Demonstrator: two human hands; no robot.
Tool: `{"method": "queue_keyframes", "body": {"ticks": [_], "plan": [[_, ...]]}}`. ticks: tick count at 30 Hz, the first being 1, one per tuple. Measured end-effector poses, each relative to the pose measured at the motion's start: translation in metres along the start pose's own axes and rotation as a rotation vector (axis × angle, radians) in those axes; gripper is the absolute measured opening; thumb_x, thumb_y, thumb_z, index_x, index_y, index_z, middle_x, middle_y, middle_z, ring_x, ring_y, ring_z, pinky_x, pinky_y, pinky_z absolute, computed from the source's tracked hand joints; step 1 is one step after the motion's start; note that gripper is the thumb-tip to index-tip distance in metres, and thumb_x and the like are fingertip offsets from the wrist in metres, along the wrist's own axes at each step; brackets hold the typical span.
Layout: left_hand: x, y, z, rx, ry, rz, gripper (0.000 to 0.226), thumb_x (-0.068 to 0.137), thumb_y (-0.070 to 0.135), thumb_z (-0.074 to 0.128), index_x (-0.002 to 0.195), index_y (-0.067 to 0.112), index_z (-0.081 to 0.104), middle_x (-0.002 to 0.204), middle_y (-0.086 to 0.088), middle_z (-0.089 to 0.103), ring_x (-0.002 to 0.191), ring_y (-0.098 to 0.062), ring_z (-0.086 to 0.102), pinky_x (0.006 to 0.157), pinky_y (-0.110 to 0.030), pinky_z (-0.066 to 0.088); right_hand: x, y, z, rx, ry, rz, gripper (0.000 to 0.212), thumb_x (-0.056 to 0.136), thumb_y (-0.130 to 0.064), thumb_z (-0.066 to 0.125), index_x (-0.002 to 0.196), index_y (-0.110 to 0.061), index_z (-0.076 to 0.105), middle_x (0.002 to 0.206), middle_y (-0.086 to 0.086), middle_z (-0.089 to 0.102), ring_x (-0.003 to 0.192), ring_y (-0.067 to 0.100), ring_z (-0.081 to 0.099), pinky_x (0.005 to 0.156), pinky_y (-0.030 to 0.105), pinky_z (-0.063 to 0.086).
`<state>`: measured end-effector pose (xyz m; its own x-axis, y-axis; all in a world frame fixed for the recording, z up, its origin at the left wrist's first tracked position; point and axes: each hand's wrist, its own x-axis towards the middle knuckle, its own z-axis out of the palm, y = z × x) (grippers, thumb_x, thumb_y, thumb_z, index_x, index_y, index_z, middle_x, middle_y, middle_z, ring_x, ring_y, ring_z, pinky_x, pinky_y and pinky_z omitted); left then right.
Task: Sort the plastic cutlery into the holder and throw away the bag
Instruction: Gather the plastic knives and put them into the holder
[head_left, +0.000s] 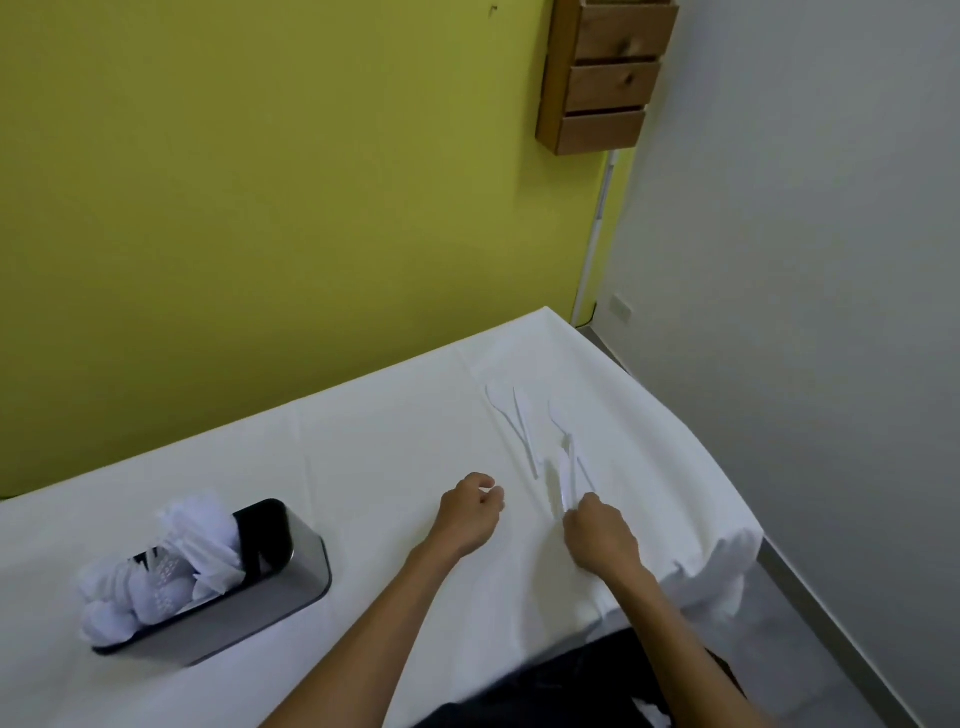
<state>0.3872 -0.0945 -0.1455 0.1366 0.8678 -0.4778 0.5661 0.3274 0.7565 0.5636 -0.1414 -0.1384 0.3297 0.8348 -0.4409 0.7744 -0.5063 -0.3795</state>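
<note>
Tabletop (363, 457) covered by a white cloth (717, 561), bunched and draped over the right edge. Left near side: metal holder (306, 571) with dark lining, standing on the cloth, loaded with white plastic cutlery. Right far side: loose white cutlery pieces (524, 431) lying flat, some overlapping.

Plain indoor room: yellow-green wall (260, 182), wooden wall drawers (605, 78), cloth-covered table (389, 426).
</note>
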Motion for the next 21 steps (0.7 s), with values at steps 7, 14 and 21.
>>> {"method": "queue_keyframes", "body": {"ticks": [7, 14, 21], "plan": [[0.005, 0.026, 0.016, -0.369, -0.048, -0.105, 0.035, 0.098, 0.041, 0.055, 0.105, 0.008, 0.065, 0.100, -0.003, 0.073, 0.093, -0.018, 0.071, 0.089, -0.034, 0.058, -0.026, -0.025, 0.010, -0.021, -0.069, -0.387, 0.016, 0.103, -0.026, 0.039, 0.101, -0.015, 0.051, 0.096, 0.008, 0.061, 0.075, 0.018, 0.050, 0.057, 0.025, 0.033], [0.010, 0.018, -0.009, -0.616, 0.158, -0.264, 0.014, 0.100, 0.010, 0.043, 0.100, 0.009, 0.057, 0.072, -0.005, 0.054, 0.054, -0.016, 0.050, 0.055, -0.029, 0.052, 0.024, -0.009, -0.012, 0.038, 0.171, -0.137, 0.036, 0.100, -0.041, 0.049, 0.118, -0.011, 0.051, 0.118, 0.010, 0.050, 0.097, 0.032, 0.062, 0.072, 0.034, 0.043], [0.011, 0.013, -0.017, -0.570, 0.100, -0.294, 0.017, 0.098, 0.007, 0.043, 0.106, 0.008, 0.058, 0.069, -0.002, 0.050, 0.053, -0.014, 0.044, 0.049, -0.025, 0.040, 0.069, -0.015, -0.018, -0.086, 0.093, -0.057, 0.009, 0.096, -0.010, 0.044, 0.104, -0.006, 0.045, 0.112, 0.014, 0.056, 0.082, 0.027, 0.049, 0.073, 0.034, 0.041]]}}
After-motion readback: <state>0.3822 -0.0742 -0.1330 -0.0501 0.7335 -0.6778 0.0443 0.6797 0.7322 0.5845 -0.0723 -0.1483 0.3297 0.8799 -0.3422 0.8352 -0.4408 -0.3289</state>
